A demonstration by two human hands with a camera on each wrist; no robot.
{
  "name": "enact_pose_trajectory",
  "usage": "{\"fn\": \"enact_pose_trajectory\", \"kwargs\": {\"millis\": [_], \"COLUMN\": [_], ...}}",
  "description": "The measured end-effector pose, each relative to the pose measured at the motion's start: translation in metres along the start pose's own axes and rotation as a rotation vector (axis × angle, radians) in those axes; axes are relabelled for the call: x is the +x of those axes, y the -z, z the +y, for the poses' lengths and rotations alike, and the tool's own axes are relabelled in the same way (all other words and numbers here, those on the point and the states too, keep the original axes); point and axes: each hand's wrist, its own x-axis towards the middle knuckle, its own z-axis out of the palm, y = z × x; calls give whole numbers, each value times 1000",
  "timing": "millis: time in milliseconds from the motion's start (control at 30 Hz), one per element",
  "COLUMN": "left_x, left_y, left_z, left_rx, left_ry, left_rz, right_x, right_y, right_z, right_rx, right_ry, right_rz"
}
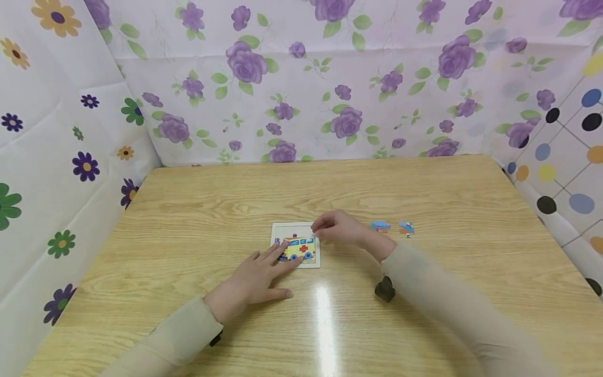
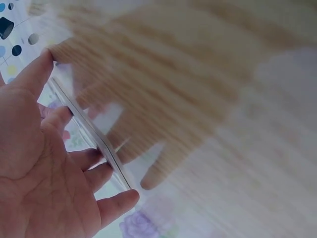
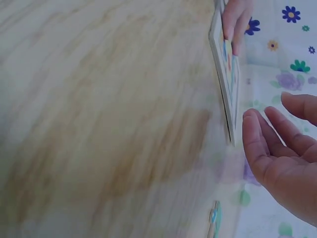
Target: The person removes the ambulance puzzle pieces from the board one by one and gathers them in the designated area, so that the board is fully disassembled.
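A small jigsaw puzzle board [image 1: 296,224] with a white rim lies near the middle of the table. Inside it, assembled pieces show a yellow ambulance [image 1: 301,248] with a red cross; the upper part of the tray is pale. My left hand [image 1: 256,277] rests on the board's left and lower side, fingers spread and straight. Over the board's upper right corner hovers my right hand [image 1: 341,228], fingers loosely bent. In the right wrist view, thumb and fingers of the right hand [image 3: 285,148] stand apart, with nothing visible between them.
Two loose puzzle pieces, one blue [image 1: 379,225] and one blue and orange [image 1: 406,228], lie right of the board beyond the right wrist. Flowered cloth [image 1: 292,104] hangs behind the wooden table [image 1: 212,199]. A dark device [image 1: 385,289] sits under the right wrist.
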Motion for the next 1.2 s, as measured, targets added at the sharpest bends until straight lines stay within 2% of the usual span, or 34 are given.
{"fn": "enact_pose_trajectory", "kwargs": {"millis": [300, 567, 800, 933, 1200], "left_x": [0, 3, 4, 6, 7], "left_y": [-3, -3, 0, 0, 0], "left_z": [0, 2, 9, 12, 15], "left_rx": [-25, -21, -31, -6, 60], "left_ry": [-20, -17, -5, 4, 4], "left_rz": [-9, 10, 47, 55, 73], "right_x": [0, 2, 7, 10, 11], "right_y": [-11, -10, -13, -14, -13], "right_z": [-1, -1, 3, 4, 2], "right_rx": [-117, -57, -6, 26, -19], "right_ry": [12, -16, -34, -49, 16], "right_rz": [-28, -25, 15, 38, 55]}}
